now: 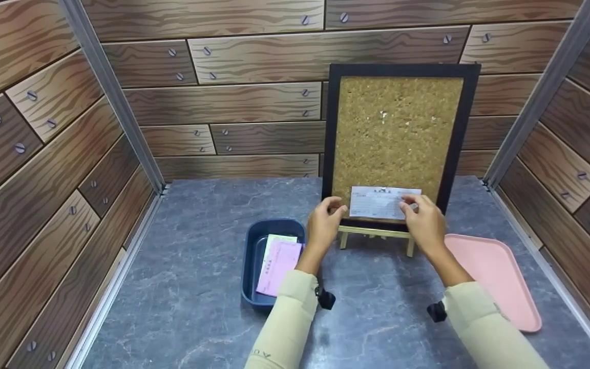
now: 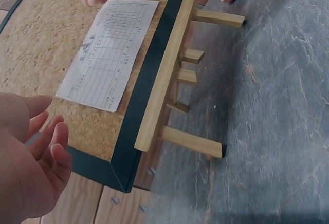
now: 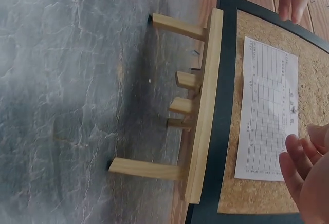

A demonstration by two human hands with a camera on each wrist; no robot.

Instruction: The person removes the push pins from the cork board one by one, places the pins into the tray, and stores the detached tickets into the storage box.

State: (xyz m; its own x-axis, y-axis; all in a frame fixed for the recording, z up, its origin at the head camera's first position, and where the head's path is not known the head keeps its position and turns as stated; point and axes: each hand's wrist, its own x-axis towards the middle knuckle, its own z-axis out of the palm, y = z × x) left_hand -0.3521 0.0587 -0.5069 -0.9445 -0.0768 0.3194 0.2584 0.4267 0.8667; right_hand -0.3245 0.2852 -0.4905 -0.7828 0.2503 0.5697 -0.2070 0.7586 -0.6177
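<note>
A white printed paper form (image 1: 379,204) lies flat against the lower part of a black-framed cork board (image 1: 397,133). At the middle of its heading edge sits a small pin-like thing (image 3: 294,110). Left of the form, my left hand (image 1: 324,223) is at the board's lower left side, fingers (image 2: 56,136) loosely bent with nothing between them. My right hand (image 1: 425,220) hovers over the form's right end, its fingers (image 3: 294,167) relaxed and overlapping the paper's edge in the right wrist view. It holds nothing visible.
The board leans on a small wooden easel (image 1: 377,231). To the left, a dark blue bin (image 1: 248,266) holds a pink slip (image 1: 280,264) over a pale green one (image 1: 274,239). A pink tray (image 1: 500,277) lies at the right. Wood-patterned walls (image 1: 254,102) surround the grey table (image 1: 197,287).
</note>
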